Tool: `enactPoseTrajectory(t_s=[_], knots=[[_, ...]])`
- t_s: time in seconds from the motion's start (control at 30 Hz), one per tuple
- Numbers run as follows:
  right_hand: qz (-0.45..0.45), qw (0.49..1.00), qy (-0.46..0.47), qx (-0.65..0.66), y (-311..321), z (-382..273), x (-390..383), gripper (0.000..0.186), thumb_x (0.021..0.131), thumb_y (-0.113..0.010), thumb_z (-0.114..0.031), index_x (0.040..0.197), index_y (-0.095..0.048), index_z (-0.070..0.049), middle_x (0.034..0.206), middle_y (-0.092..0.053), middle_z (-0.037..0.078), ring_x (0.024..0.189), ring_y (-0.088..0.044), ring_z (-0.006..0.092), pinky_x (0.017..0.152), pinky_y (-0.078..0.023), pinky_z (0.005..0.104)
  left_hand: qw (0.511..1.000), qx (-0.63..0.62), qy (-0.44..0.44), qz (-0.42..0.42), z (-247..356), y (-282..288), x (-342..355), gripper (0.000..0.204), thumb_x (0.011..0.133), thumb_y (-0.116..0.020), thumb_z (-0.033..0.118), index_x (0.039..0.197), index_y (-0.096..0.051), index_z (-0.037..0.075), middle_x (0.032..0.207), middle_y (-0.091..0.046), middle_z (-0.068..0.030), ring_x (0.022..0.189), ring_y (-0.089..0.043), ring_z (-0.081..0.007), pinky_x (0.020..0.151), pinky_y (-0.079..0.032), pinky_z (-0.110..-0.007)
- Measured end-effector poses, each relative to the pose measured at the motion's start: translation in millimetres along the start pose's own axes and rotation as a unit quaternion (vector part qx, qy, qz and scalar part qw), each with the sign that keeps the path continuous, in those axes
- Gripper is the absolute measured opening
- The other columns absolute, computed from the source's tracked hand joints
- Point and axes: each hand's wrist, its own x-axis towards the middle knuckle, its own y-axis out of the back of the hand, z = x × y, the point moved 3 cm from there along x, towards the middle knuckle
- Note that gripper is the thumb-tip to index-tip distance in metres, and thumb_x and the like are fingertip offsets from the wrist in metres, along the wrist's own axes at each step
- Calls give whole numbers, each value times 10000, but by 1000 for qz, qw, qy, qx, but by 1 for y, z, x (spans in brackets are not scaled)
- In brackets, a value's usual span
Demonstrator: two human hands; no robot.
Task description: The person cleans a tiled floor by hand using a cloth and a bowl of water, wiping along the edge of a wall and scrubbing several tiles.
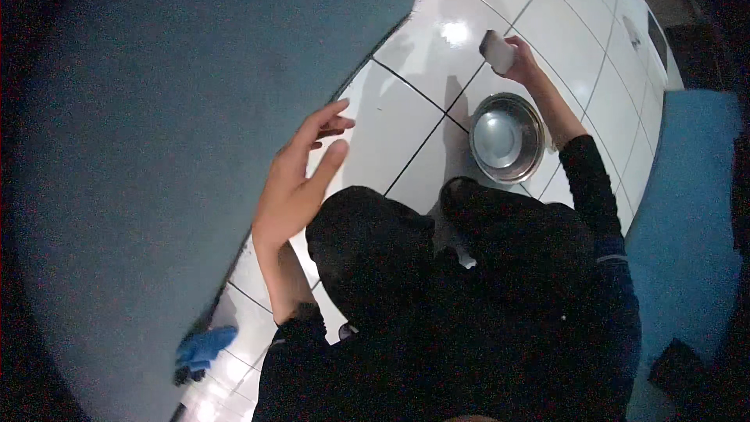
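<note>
My right hand [519, 62] is closed round a sponge [498, 52], a pale block with a dark face, held beyond a metal bowl [479, 162]. The round, shiny bowl stands on the white tiles and seems to hold some water, though glare makes this hard to tell. My left hand [297, 168] holds nothing. Its fingers are apart and point forward, close to the long edge where the tiles meet a blue-grey wall. My bent knees in dark trousers lie between my two arms.
The blue-grey wall [180, 125] runs along my left side. A crumpled blue cloth [207, 349] lies at its foot, lower left. White floor tiles [406, 98] with dark joints reflect a bright light. On the right is a blue surface [691, 211] with a dark object [678, 371] near it.
</note>
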Motion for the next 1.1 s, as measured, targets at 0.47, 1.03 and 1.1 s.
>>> enactPoseTrajectory(t_s=[0.47,1.03,1.1], knots=[[-26,563,273,-780,-89,36,107,552,772,-639,-303,1278,-486,-145,1289,-480,165,1124,-502,342,920,-444,430,884,331,100,-314,-12,-187,12,445,887,-509,358,1168,-477,15,1000,-574,-187,895,-586,-355,760,-456,-489],[-108,507,386,-763,-150,138,112,628,738,-652,-204,1319,-422,-143,1393,-384,73,1245,-367,352,940,-383,503,876,355,125,-301,-75,-188,77,418,889,-497,400,1059,-539,20,923,-603,-170,878,-587,-340,754,-443,-489],[-155,482,406,-761,-151,157,98,618,739,-633,-153,1321,-422,-135,1392,-389,90,1251,-375,336,948,-367,499,873,347,134,-316,-76,-190,79,421,888,-499,400,1070,-539,22,942,-599,-168,901,-579,-334,771,-437,-488]])
